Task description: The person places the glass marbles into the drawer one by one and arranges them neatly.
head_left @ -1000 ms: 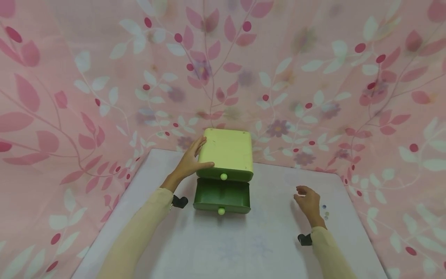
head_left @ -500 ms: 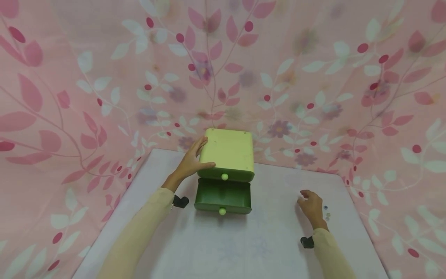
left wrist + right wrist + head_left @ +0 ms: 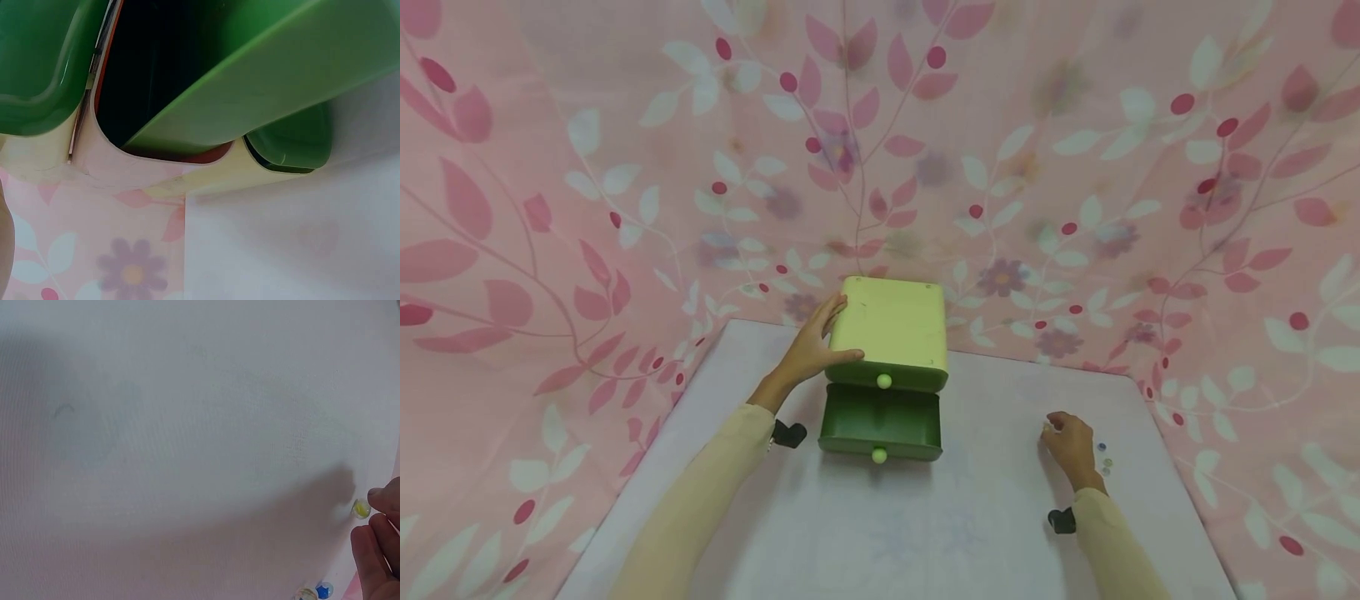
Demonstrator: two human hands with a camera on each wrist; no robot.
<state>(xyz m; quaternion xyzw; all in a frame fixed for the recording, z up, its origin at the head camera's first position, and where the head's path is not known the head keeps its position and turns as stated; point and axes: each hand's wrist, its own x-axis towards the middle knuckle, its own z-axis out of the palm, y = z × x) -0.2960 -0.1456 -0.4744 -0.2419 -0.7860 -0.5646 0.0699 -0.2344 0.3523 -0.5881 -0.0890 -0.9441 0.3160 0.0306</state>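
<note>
A pale yellow-green drawer box (image 3: pixel 891 321) with green drawers stands at the back of the table. Its middle drawer (image 3: pixel 880 433) is pulled out and looks bare inside; in the left wrist view the open drawer (image 3: pixel 250 106) shows from the side. My left hand (image 3: pixel 808 346) rests on the box's left side, fingers extended, thumb lying on the top near the front edge. On the right, my right hand (image 3: pixel 1071 446) pinches a clear marble with a yellow core (image 3: pixel 360 508) at its fingertips, over the table. Beside this hand lie several small marbles (image 3: pixel 1101 447), one with a blue star (image 3: pixel 324 589).
A white cloth covers the table (image 3: pixel 985 500). Pink flowered fabric (image 3: pixel 880 167) hangs behind and at both sides, close to the back of the box. The open drawer juts forward, with a round knob (image 3: pixel 879 456) on its front.
The right hand has shifted slightly right and down, and its marble shows more clearly at the fingertips. The left hand, box and open drawer stay in place.
</note>
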